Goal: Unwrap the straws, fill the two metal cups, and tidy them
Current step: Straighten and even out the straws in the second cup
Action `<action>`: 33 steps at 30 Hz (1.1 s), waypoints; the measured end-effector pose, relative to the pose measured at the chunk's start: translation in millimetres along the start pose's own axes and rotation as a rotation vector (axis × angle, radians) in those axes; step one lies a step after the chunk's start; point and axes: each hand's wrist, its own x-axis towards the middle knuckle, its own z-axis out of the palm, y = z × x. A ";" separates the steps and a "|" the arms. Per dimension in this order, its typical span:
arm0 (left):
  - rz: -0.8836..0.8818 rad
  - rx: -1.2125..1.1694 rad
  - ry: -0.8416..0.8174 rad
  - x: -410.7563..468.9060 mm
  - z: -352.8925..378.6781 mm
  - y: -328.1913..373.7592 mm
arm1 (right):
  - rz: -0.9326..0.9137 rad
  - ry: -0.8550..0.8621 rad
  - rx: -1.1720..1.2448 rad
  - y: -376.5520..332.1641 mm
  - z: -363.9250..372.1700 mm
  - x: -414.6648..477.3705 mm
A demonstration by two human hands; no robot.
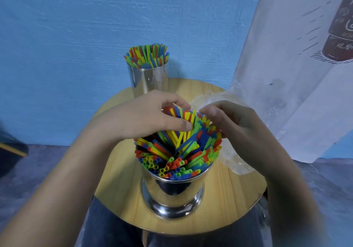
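Observation:
A shiny metal cup (172, 193) stands near me on a small round wooden table (235, 195), packed with red, yellow, green and blue straws (177, 151) that lean in different directions. My left hand (152, 115) grips the far-left clump of these straws between thumb and curled fingers. My right hand (235, 122) curls round the far-right side of the same bunch, its fingers touching the straw tips. A second metal cup (149, 78) stands at the table's far edge, filled with upright coloured straws (147, 56).
Crumpled clear plastic wrapping (233, 159) lies on the table's right side, partly under my right hand. A blue wall rises behind, and a white printed sheet (298, 56) hangs at the right. My knees in dark trousers (114, 227) sit under the table.

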 end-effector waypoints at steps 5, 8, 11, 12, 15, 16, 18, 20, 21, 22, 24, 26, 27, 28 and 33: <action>0.024 0.053 0.034 9.6 1.3 1.7 | 0.025 -0.079 0.043 -1.1 -2.7 -3.0; 0.026 0.049 -0.002 8.7 -3.5 0.6 | 0.018 -0.112 0.101 -2.3 -2.8 -1.5; 0.024 0.026 -0.101 4.0 -9.9 -1.8 | 0.035 -0.104 0.154 -3.3 -2.2 2.6; 0.031 0.025 -0.122 2.3 -11.5 -2.5 | 0.036 -0.105 0.149 -3.7 -2.0 4.2; 0.058 0.024 -0.176 -1.3 -10.9 -1.7 | 0.032 -0.109 0.118 -3.5 -1.4 8.2; 0.066 0.023 -0.161 -1.1 -8.9 -1.1 | 0.030 -0.105 0.115 -3.7 -1.3 9.1; 0.082 0.016 -0.076 1.0 -4.7 -0.7 | 0.031 -0.100 0.126 -4.3 -0.9 9.4; 0.095 -0.012 -0.017 3.4 -1.6 -1.2 | 0.031 -0.095 0.132 -4.6 -0.5 8.7; 0.101 -0.026 -0.009 4.0 -0.4 -1.4 | 0.028 -0.092 0.129 -4.3 -0.6 8.0; 0.103 -0.035 -0.006 4.4 0.5 -1.9 | 0.025 -0.091 0.121 -4.0 -0.7 7.3; 0.107 -0.042 0.004 4.4 1.1 -3.2 | 0.020 -0.087 0.107 -3.9 -0.9 6.7; 0.107 -0.041 0.014 4.0 1.8 -3.0 | 0.019 -0.080 0.111 -3.6 -0.6 6.2; 0.105 -0.041 0.017 4.0 2.1 -2.9 | 0.015 -0.077 0.113 -3.5 -0.5 5.9; 0.103 -0.040 0.020 3.8 2.4 -2.4 | 0.011 -0.075 0.115 -3.6 -0.2 5.5; 0.115 -0.008 0.045 4.0 4.3 0.3 | 0.001 -0.090 0.137 -5.5 0.6 4.0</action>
